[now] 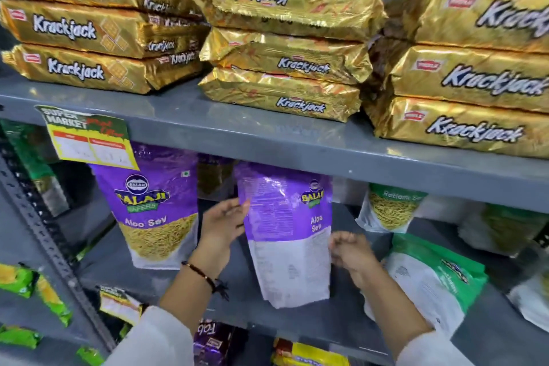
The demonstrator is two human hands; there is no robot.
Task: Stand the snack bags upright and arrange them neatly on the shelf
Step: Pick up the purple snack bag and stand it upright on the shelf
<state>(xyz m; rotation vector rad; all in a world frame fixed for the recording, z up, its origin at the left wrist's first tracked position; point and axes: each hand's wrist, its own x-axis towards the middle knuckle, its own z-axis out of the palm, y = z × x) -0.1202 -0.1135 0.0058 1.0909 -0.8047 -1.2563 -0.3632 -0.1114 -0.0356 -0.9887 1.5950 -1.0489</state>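
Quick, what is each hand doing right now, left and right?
Left hand: open, fingertips on the left edge of the purple Aloo Sev bag.
Right hand: fingers curled at the same bag's right edge; grip cannot be told.

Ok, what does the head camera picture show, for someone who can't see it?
Two hands, left hand and right hand, steady an upright purple Aloo Sev bag on a grey shelf. Gold Krackjack packs sit stacked above.

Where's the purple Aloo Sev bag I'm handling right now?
The handled Aloo Sev bag stands mid-shelf between your left hand and right hand, right of another purple Aloo Sev bag.
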